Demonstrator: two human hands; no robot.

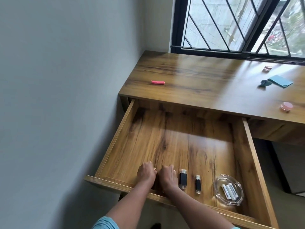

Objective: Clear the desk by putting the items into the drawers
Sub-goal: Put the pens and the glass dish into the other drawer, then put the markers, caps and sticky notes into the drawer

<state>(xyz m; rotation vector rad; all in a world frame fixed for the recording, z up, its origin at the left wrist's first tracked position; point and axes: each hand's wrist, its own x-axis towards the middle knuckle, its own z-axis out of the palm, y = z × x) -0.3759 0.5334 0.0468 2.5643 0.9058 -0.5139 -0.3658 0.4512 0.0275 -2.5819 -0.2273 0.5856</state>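
Both hands are down inside the open drawer [125, 129], near its front edge, side by side and almost touching. The left hand [146, 172] is curled into a loose fist with the fingers folded under, and the right hand [168, 176] is curled the same way just beside it; something small and pale shows between them, but it is blurred and I cannot tell what it is or whether either hand is gripping it. Just to the right of the right hand a black flash drive [183, 179] lies flat on the drawer floor, and a smaller black flash drive [198, 184] lies a little further right. Beyond those, still further from the hands, a clear glass ashtray [217, 182] sits in the drawer with three white batteries [230, 192] lying in it. On the desk [189, 76], well beyond the hands, a small pink item [158, 82] lies toward the left. Far off to the right on the desk are a blue cloth [279, 80], a dark green object [264, 83] touching its near corner, a small brownish thing [267, 68] behind them, and a round pink container [286, 106] near the desk's front edge.
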